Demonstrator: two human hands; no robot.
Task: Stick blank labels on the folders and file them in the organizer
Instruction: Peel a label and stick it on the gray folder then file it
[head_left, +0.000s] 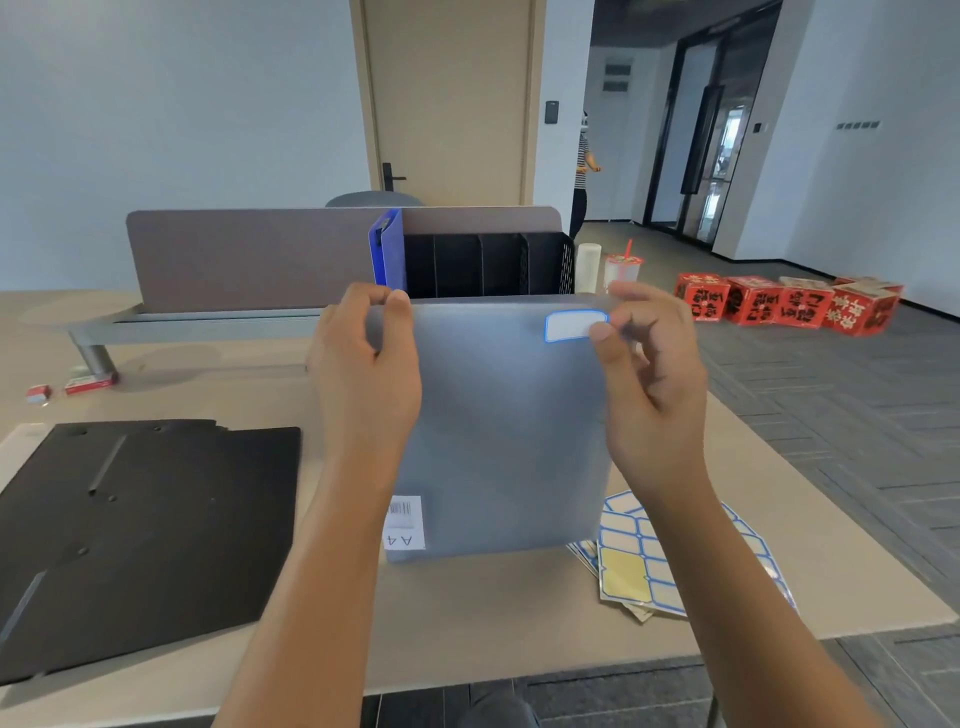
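Surface: pale, nearest the camera; the grey folder serves as landmark for all places below.

Label sheets: blue-bordered, laid on the surface just beside and partly behind the folder's lower right corner.

Grey folder: translucent, held upright above the surface. A barcode sticker marked A4 is seen at its lower left corner.

Left hand: the folder's upper left corner is gripped, thumb in front, fingers curled over the top edge.

Right hand: the upper right edge is pinched, the thumb pressed on the end of the blank label.

Blank label: placed near the folder's upper right corner, slightly slanted; whether it is fully stuck down cannot be told.

Black boards: flat on the surface, well to the folder's left.

Organizer: black, behind the folder; a blue folder is filed upright in its leftmost slot, and the slots to the right look free.

Step judged in hand: label pressed home before filing. It is best rubbed along its whole length against the fingers behind, so that no edge lifts. The folder should then be lowered into the slot next to the blue one, kept upright so the floppy sheet is not buckled on the dividers.
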